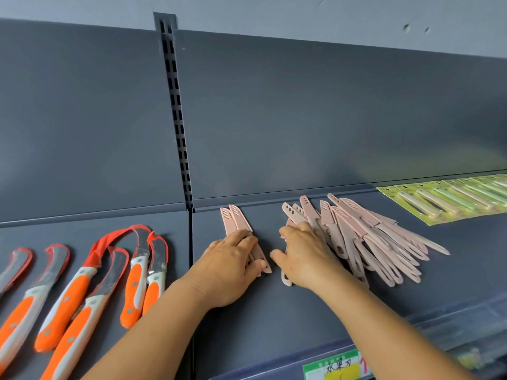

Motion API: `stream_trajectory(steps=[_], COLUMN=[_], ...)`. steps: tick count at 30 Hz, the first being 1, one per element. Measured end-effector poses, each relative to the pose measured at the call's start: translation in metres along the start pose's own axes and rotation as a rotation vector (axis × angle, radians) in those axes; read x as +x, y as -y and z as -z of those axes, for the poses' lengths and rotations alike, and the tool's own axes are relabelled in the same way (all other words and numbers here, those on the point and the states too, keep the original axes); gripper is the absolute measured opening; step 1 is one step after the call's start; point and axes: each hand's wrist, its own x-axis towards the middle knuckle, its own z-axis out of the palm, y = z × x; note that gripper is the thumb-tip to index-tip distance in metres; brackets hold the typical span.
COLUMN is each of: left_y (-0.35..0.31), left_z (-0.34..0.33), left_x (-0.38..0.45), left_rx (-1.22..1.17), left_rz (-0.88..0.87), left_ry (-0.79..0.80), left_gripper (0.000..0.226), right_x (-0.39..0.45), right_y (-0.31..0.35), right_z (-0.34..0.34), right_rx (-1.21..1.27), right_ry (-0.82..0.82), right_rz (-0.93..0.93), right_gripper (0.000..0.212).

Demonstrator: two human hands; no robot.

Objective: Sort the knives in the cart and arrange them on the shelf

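The arranging step is judged to be in hand: pink sheathed knives are being taken from a loose heap and laid out in a neat row on the dark grey shelf (274, 311).

Just left of the frame's centre, two pink knives (235, 219) are set side by side, sheath tips toward the back panel. Their handles are covered by the left hand (229, 266), which is laid flat on them with fingers nearly straight, pressing rather than gripping. Just right of centre, the right hand (304, 256) is placed on the near edge of the pink knife pile (365, 242), which spreads in a fan toward the right of the frame. Its fingers are bent over one or two knives at the heap's left edge; whether one is actually pinched or merely touched cannot be told, since the fingertips are hidden.

At the lower left of the frame, orange-handled curved knives (82, 292) are already laid out on the neighbouring shelf section. At the upper right of the shelf, carded peelers in green packaging (444, 201) are overlapped in a row. A price label (333, 366) is fixed to the shelf's front edge at the bottom of the frame. The cart is not in view.

The next move is judged to call for one knife to be drawn clear of the tangle without others being dragged along, then set against the pair, parallel and tip-aligned, while the pair is held steady.
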Motion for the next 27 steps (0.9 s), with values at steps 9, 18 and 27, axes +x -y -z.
stream_trajectory(steps=[9,18,27], left_y=[0.0,0.0,0.001], left_z=[-0.001,-0.002,-0.003], left_x=[0.001,0.001,0.001], left_rx=[-0.006,-0.02,-0.072], left_rz=[-0.001,0.01,0.006], left_ry=[-0.002,-0.007,-0.025], left_gripper=[0.056,0.056,0.056], right_x=[0.007,0.024,0.036], right_y=[0.015,0.02,0.034], right_z=[0.003,0.003,-0.005], right_rx=[-0.079,-0.018,0.058], right_ry=[-0.064,-0.132,-0.101], right_rz=[0.009,-0.01,0.109], right_gripper=[0.026,0.014,0.016])
